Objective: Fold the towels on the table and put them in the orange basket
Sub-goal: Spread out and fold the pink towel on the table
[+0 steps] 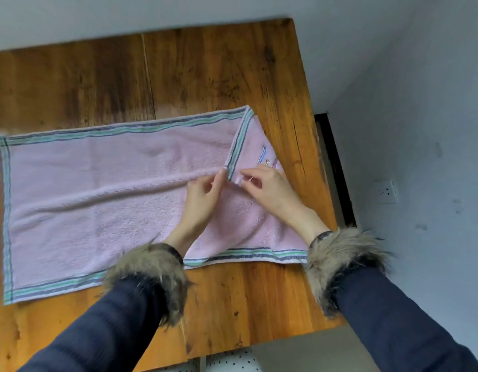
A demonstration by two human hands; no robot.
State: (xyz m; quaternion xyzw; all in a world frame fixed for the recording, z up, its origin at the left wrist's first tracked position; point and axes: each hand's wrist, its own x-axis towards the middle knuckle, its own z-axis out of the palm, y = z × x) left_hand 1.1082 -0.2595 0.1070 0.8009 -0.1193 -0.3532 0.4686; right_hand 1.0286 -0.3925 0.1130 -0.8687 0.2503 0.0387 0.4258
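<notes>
Near the middle right of the frame, both hands met at a turned-over corner of the pink towel (98, 200). That towel lay spread flat across the wooden desk (179, 76), its striped border running along the upper and lower edges and down the left end, while its right end was doubled back on a slant so that the border crossed diagonally toward the hands. The left hand (201, 200) had its fingers curled, thumb and fingertips pinching the striped tip of that flap. The right hand (270, 191) pinched the cloth just beside it, fingers bent narrow around a small pucker.

Only 1 towel was in view, and the orange basket could not be seen anywhere in the frame.

The main risk, as I judged it, was a crooked fold. The flap sat at an angle rather than square to the long edges, so carrying it leftward as it lay would probably have left the borders mismatched and the bundle lopsided. Both grips were fingertip pinches on a thin edge; soft terry could have slipped free if pulled quickly, dropping the corner. The towel's right end also lay close to the desk's right edge, so a drag in that direction might have sent it sliding off. The fur cuffs (152, 275) brushed the lower border and could have rumpled it.
</notes>
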